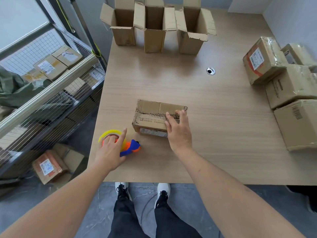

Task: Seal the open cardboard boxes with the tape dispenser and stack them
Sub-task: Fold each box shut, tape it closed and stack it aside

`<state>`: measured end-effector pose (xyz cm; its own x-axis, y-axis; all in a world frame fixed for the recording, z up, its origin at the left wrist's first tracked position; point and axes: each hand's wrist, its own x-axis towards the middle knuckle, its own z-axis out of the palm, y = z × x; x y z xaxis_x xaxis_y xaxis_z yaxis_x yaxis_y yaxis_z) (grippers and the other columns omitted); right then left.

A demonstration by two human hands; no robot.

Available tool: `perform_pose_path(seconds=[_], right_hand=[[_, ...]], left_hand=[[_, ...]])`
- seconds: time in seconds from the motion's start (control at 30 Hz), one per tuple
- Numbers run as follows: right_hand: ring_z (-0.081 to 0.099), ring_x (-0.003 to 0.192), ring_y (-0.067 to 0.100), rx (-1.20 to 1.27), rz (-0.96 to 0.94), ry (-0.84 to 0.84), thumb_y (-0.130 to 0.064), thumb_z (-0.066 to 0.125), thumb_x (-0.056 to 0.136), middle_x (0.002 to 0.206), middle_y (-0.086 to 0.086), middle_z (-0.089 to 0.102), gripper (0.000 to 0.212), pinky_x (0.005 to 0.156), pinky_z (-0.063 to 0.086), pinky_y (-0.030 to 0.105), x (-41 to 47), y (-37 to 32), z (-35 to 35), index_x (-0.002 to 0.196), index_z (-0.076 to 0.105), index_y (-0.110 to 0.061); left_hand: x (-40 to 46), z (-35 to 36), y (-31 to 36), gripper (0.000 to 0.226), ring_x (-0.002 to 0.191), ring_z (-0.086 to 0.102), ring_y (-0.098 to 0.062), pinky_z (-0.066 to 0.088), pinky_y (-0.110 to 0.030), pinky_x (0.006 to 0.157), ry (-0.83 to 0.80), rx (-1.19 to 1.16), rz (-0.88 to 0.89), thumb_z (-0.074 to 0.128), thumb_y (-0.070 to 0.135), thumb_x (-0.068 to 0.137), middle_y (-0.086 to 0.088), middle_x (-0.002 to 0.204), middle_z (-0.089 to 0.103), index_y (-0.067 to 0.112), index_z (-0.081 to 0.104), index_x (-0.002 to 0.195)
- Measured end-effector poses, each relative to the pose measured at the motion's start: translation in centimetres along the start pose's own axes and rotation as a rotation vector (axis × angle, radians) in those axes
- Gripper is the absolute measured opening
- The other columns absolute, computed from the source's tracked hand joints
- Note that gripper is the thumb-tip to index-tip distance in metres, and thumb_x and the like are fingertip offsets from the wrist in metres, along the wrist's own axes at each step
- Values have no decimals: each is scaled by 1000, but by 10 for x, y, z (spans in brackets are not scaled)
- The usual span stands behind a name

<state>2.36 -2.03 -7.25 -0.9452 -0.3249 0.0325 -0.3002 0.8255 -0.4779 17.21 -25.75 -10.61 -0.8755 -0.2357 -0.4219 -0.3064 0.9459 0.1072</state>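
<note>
A small cardboard box (151, 115) lies on the wooden table (214, 134) near the front, its top flaps folded down with a ragged seam. My right hand (178, 131) rests flat on the box's right end, fingers spread over the seam. The tape dispenser (132, 146), orange and blue with a yellow-rimmed tape roll, lies on the table left of the box. My left hand (111, 150) is over it, fingers apart and touching the roll. Three open boxes stand at the table's far edge: left (124, 34), middle (154, 40), right (190, 42).
Several taped boxes (291, 86) are piled at the table's right edge. A cable grommet (210, 71) sits in the tabletop. A wire cage cart (42, 86) with parcels stands to the left, and a parcel (49, 166) lies on the floor beside the table.
</note>
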Motion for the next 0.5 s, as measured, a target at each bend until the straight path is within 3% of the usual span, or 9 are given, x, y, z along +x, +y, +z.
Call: perform_pose_path(seconds=[0.07, 0.2, 0.33, 0.5], right_hand=[[35, 144, 38, 0, -8, 2, -28, 53, 106, 143, 18, 47, 36, 113, 41, 52, 0, 1, 0, 137, 64, -15], [34, 144, 35, -19, -5, -25, -30, 51, 107, 146, 17, 44, 37, 117, 36, 48, 1, 2, 0, 140, 63, -18], [33, 145, 33, -15, 2, -57, -30, 49, 107, 148, 15, 41, 38, 116, 37, 49, 2, 2, -3, 142, 61, -19], [28, 148, 28, -35, 5, -100, -35, 44, 108, 152, 9, 36, 41, 116, 38, 47, 3, 5, -5, 146, 55, -25]], left_hand=[[-2, 3, -1, 121, 143, 32, -29, 24, -51, 119, 16, 75, -15, 74, 44, 82, 0, 143, 43, 43, -21, 158], [0, 4, -6, 123, 138, 34, -36, 40, -45, 107, 3, 46, -31, 72, 18, 81, 1, 143, 44, 49, -21, 155], [-6, -6, -5, 127, 125, 42, -40, 42, -50, 96, 92, -160, -79, 68, 12, 71, 0, 134, 49, 58, -18, 153], [-14, -39, -11, 128, 109, 51, -41, 40, -60, 93, 324, -268, -49, 81, 21, 70, -6, 125, 53, 52, -5, 159]])
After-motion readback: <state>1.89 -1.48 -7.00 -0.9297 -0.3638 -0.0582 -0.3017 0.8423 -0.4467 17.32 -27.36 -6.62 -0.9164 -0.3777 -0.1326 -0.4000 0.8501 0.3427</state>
